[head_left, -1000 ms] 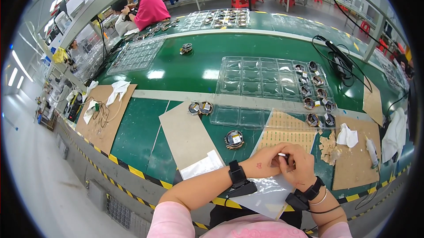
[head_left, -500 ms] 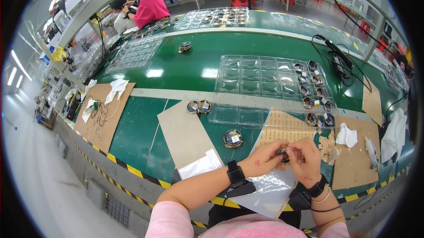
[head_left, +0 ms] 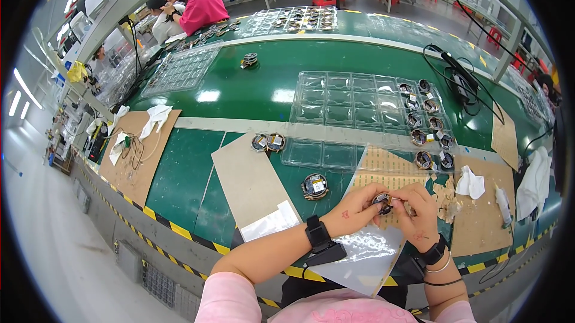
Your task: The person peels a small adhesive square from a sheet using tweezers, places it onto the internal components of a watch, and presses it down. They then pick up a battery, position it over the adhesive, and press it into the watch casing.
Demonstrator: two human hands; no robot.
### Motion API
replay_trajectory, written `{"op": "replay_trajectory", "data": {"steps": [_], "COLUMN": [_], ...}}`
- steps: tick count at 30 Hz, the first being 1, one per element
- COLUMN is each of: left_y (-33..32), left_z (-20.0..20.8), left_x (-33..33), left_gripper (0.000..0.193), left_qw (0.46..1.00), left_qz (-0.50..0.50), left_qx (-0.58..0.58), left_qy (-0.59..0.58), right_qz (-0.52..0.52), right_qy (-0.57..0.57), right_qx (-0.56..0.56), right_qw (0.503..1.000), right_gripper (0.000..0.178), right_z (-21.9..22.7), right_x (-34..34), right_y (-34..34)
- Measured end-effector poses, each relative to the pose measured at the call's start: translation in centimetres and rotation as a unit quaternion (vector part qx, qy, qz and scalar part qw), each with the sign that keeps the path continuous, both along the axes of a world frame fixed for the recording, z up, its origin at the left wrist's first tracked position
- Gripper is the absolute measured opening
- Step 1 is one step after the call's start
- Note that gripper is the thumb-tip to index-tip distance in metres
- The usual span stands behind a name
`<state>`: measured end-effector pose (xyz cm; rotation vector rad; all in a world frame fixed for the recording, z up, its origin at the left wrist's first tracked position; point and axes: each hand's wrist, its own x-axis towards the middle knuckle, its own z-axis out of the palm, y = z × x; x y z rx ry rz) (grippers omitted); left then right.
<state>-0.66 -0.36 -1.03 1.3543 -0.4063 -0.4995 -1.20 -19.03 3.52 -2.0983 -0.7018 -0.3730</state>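
Note:
My left hand (head_left: 354, 210) grips a small round electronic module (head_left: 383, 204) by its side, with the thumb and fingers around it. The fingers of my right hand (head_left: 417, 214) are pinched together at the module's right edge. What the right fingertips touch there is partly hidden. Both hands hover above a yellowish sheet of adhesive pieces (head_left: 386, 170) and a glossy white sheet (head_left: 365, 257). To their left, a round module stack (head_left: 315, 186) with a white label rests on the green bench. Two more round modules (head_left: 268, 142) sit side by side farther left.
A clear plastic tray (head_left: 347, 104) holds several round modules in its right-hand pockets. Torn brown paper, a white cloth (head_left: 470, 183) and a tube (head_left: 504, 206) lie at right. A grey board (head_left: 254, 179) is left of my hands. A person in pink (head_left: 203, 7) sits beyond.
The module has turned, so more of its face shows between my hands. My right hand has shifted slightly, and its fingers now sit at the module's right edge.

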Motion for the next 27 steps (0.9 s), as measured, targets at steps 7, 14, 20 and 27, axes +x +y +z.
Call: {"op": "replay_trajectory", "data": {"steps": [7, 14, 20, 27], "left_y": [0.0, -0.3, 0.4, 0.0], "left_z": [0.0, -0.3, 0.3, 0.1], "left_x": [-0.2, -0.3, 0.0, 0.1], "left_gripper": [0.031, 0.032, 0.035, 0.035], "left_qw": [0.999, 1.000, 0.998, 0.997], "left_qz": [0.004, 0.000, 0.039, 0.038], "left_qx": [-0.012, -0.006, -0.002, -0.003], "left_qy": [0.029, 0.021, 0.052, 0.061], "right_qz": [0.013, 0.005, 0.003, 0.018], "right_qy": [0.017, 0.048, 0.089, 0.057], "right_qx": [-0.011, -0.032, -0.010, -0.059], "right_qw": [1.000, 0.998, 0.996, 0.997], "right_gripper": [0.027, 0.034, 0.038, 0.041], "right_z": [-0.2, -0.4, -1.1, -0.9], "right_x": [-0.1, -0.3, 0.2, 0.1], "right_y": [-0.3, -1.1, -0.8, -1.2]}}
